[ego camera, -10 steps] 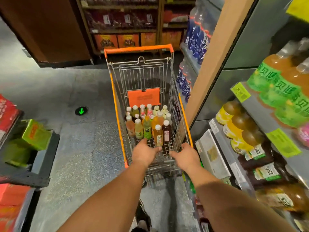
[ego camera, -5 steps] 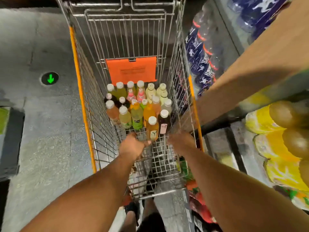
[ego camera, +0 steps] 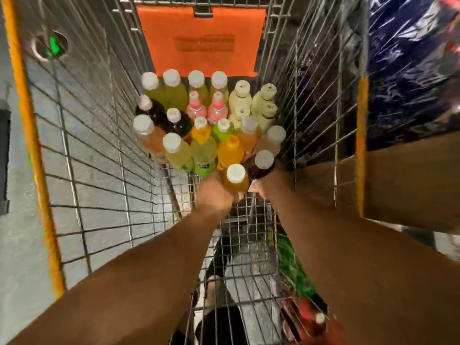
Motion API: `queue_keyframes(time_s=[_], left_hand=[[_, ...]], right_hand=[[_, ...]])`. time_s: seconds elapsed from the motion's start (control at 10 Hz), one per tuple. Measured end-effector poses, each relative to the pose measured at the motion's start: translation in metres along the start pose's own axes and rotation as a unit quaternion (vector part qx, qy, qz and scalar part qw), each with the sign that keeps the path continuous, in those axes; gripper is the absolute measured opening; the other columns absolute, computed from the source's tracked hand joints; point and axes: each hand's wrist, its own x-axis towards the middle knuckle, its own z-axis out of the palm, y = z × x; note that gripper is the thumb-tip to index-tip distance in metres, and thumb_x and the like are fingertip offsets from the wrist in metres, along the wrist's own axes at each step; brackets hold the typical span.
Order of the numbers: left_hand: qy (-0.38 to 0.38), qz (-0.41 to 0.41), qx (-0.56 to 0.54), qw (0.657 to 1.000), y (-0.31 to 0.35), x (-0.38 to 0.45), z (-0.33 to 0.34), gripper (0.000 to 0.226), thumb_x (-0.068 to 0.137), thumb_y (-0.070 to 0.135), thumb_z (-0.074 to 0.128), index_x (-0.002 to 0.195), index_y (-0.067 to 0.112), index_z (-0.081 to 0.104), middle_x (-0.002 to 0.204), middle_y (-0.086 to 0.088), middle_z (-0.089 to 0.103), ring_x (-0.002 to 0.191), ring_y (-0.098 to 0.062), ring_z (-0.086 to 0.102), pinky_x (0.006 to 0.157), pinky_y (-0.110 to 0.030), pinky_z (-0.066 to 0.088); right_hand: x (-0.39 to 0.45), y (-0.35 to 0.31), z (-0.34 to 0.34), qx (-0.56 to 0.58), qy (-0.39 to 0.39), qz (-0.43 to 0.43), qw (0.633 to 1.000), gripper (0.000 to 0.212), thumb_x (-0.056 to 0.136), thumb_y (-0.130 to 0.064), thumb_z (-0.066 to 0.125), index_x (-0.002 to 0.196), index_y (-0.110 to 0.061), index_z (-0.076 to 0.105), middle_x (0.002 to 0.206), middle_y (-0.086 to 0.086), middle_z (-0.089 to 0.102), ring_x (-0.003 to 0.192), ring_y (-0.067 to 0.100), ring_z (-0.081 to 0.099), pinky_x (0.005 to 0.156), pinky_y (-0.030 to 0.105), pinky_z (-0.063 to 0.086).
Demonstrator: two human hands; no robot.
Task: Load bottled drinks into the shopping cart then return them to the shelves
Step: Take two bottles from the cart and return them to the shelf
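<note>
Both arms were down inside the wire-mesh shopping cart (ego camera: 82, 170), orange plastic trim on its rims. The left hand (ego camera: 214, 195) was wrapped around an amber bottle (ego camera: 235, 181) with a white cap; the right hand (ego camera: 270, 185) gripped a dark bottle (ego camera: 261, 164) at 1 o'clock from it. Roughly 20 round-capped plastic bottles (ego camera: 206, 120) stood packed at 12 o'clock, under 1 flat orange panel (ego camera: 201, 41).

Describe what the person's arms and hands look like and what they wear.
Both forearms are bare up to the frame edge: no sleeves, gloves or watch show. The left hand and right hand show no rings or markings, though motion blur hides fine detail.
</note>
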Motion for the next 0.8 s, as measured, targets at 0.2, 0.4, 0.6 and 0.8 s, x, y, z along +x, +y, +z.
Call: queue_keyframes(time_s=[0.2,0.4,0.6,0.8], left_hand=[[-0.025,-0.014,-0.08,0.996,0.001,-0.004,-0.003,0.073,0.065,0.03,0.087,0.13,0.033,0.052,0.114,0.008,0.068,0.103,-0.018,0.062,0.088,-0.033,0.052],[-0.02,-0.034,-0.067,0.997,-0.006,-0.007,-0.023,0.081,0.065,0.021,0.088,0.136,0.024,0.049,0.122,0.002,0.066,0.11,-0.024,0.061,0.095,-0.038,0.051],[-0.053,0.02,-0.056,0.997,-0.01,-0.021,-0.049,0.041,0.084,-0.001,0.065,0.116,0.018,0.049,0.103,-0.002,0.062,0.096,-0.028,0.057,0.07,-0.026,0.053],[-0.051,0.107,-0.045,0.992,0.009,-0.059,-0.098,0.063,0.072,0.012,0.079,0.13,0.019,0.054,0.113,-0.005,0.068,0.092,-0.025,0.065,0.074,-0.032,0.057]], right_hand=[[-0.006,0.007,0.006,0.063,0.021,-0.019,0.998,0.07,0.076,-0.017,0.078,0.136,-0.016,0.042,0.124,0.007,0.059,0.1,0.02,0.056,0.08,0.025,0.04],[-0.021,0.006,0.011,0.124,-0.006,-0.056,0.991,0.068,0.072,-0.016,0.084,0.131,-0.02,0.051,0.125,0.003,0.061,0.118,0.026,0.055,0.086,0.023,0.037],[-0.053,0.005,0.013,0.174,0.018,-0.112,0.978,0.068,0.074,-0.021,0.081,0.134,-0.025,0.049,0.127,0.001,0.062,0.117,0.027,0.056,0.094,0.035,0.046],[-0.13,-0.001,-0.003,0.269,0.096,-0.075,0.955,0.079,0.045,-0.058,0.075,0.118,-0.049,0.047,0.109,-0.014,0.067,0.103,0.018,0.063,0.087,0.041,0.054]])
